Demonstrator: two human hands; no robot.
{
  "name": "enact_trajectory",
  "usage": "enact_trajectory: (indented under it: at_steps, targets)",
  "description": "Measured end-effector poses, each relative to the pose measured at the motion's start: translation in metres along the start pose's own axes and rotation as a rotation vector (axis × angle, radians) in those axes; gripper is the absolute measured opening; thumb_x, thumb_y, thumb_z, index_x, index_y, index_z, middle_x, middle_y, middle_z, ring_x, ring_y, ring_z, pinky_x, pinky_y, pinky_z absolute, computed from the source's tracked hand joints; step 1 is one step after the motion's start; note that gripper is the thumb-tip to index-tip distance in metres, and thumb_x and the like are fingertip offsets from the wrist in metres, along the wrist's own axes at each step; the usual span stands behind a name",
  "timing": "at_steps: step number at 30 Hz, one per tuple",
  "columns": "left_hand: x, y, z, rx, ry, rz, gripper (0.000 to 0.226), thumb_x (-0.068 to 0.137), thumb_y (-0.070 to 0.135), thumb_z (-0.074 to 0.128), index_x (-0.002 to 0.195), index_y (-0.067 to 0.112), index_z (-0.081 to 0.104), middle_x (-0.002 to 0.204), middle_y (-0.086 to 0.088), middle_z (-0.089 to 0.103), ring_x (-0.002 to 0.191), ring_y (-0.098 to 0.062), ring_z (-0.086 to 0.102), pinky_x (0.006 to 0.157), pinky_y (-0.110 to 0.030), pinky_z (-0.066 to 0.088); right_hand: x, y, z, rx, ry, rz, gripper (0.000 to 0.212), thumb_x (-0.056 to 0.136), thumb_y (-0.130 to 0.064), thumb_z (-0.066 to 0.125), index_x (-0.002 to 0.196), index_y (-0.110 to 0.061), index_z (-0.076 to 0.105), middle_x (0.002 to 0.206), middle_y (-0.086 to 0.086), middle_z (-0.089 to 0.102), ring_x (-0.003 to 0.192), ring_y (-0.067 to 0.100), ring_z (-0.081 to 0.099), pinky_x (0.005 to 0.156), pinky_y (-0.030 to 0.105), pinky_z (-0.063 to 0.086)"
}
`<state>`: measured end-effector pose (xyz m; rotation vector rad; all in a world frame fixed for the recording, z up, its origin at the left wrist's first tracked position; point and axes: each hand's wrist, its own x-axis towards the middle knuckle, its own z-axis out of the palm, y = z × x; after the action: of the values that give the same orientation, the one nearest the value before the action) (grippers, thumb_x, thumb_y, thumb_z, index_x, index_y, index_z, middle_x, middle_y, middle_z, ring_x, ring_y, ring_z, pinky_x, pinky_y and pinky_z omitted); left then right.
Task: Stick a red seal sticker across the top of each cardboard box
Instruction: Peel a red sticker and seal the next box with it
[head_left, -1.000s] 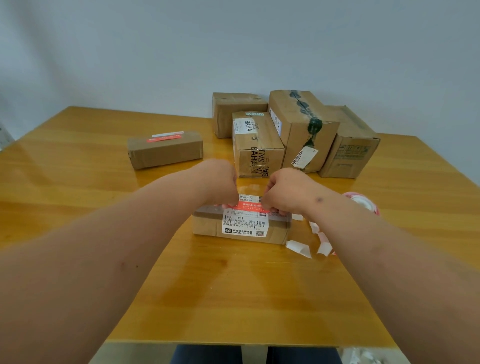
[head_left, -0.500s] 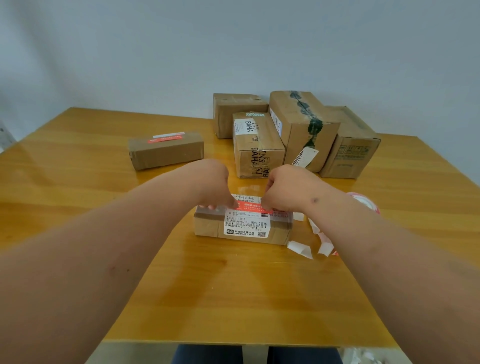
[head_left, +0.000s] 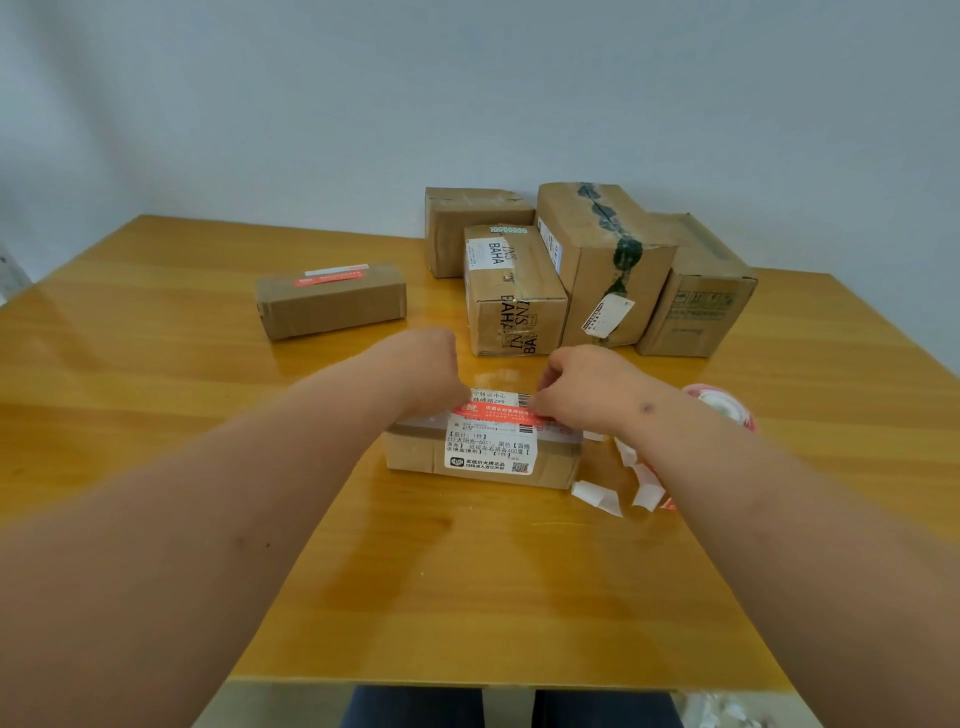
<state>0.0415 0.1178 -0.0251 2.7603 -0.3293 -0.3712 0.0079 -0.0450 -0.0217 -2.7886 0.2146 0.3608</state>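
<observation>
A low cardboard box (head_left: 415, 454) with a white shipping label lies in front of me on the table. A red seal sticker (head_left: 493, 411) stretches across its top. My left hand (head_left: 421, 371) presses the sticker's left end with curled fingers. My right hand (head_left: 582, 387) pinches or presses its right end. A long box (head_left: 332, 306) at the left carries a red sticker (head_left: 328, 280) on top. Several more boxes (head_left: 597, 270) stand at the back.
A red-and-white sticker roll (head_left: 722, 410) sits to the right, partly behind my right forearm. White backing scraps (head_left: 597, 496) lie by the box's right corner. The wooden table (head_left: 156, 395) ends at a front edge near my knees. A wall rises behind.
My hands have moved slightly apart along the box top, uncovering more of the red sticker between them. The box has stayed in place.
</observation>
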Motion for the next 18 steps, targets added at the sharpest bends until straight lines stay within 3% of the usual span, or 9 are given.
enact_trajectory:
  at_steps: [2,7,11,15,18]
  targets:
    - [-0.001,-0.006,-0.003,-0.104,0.002,-0.01,0.015,0.089,0.02,0.064,0.1,0.018,0.055,0.098,-0.003,0.06,0.084,-0.017,0.052,0.071,-0.029,0.046,-0.002,0.003,-0.004,0.048,0.013,-0.011,0.019,0.092,-0.022,0.053,0.107,-0.017,0.063,0.107,0.002,0.063,0.097,0.017,0.059,0.08,0.032,0.053]
    - [-0.009,-0.004,-0.001,-0.147,-0.052,-0.01,0.043,0.075,0.039,0.08,0.101,0.021,0.052,0.091,0.003,0.057,0.083,-0.014,0.052,0.067,-0.028,0.044,-0.012,0.0,-0.003,0.102,-0.091,-0.06,0.028,0.083,-0.038,0.071,0.103,-0.022,0.061,0.101,-0.003,0.062,0.094,0.014,0.058,0.071,0.026,0.045]
    - [-0.009,-0.013,-0.005,-0.243,-0.084,-0.04,0.038,0.077,0.018,0.079,0.105,0.023,0.054,0.101,-0.004,0.06,0.092,-0.022,0.056,0.076,-0.035,0.049,-0.014,0.003,-0.006,0.172,-0.095,-0.067,0.021,0.086,-0.017,0.066,0.106,-0.023,0.062,0.109,-0.002,0.063,0.103,0.016,0.058,0.079,0.027,0.048]
    - [-0.012,-0.01,-0.002,-0.231,-0.085,-0.027,0.04,0.076,0.028,0.08,0.105,0.023,0.053,0.099,-0.001,0.059,0.091,-0.019,0.056,0.077,-0.033,0.05,-0.015,-0.001,0.002,0.217,-0.093,-0.064,0.026,0.082,-0.029,0.072,0.104,-0.023,0.061,0.102,-0.003,0.061,0.096,0.014,0.057,0.071,0.026,0.045]
    - [-0.009,-0.013,-0.001,-0.265,-0.074,-0.053,0.034,0.08,0.012,0.074,0.107,0.023,0.055,0.101,-0.003,0.058,0.092,-0.021,0.055,0.073,-0.031,0.048,-0.015,0.001,-0.001,0.203,-0.107,-0.058,0.026,0.084,-0.02,0.07,0.108,-0.023,0.062,0.107,-0.003,0.062,0.099,0.015,0.057,0.075,0.027,0.048]
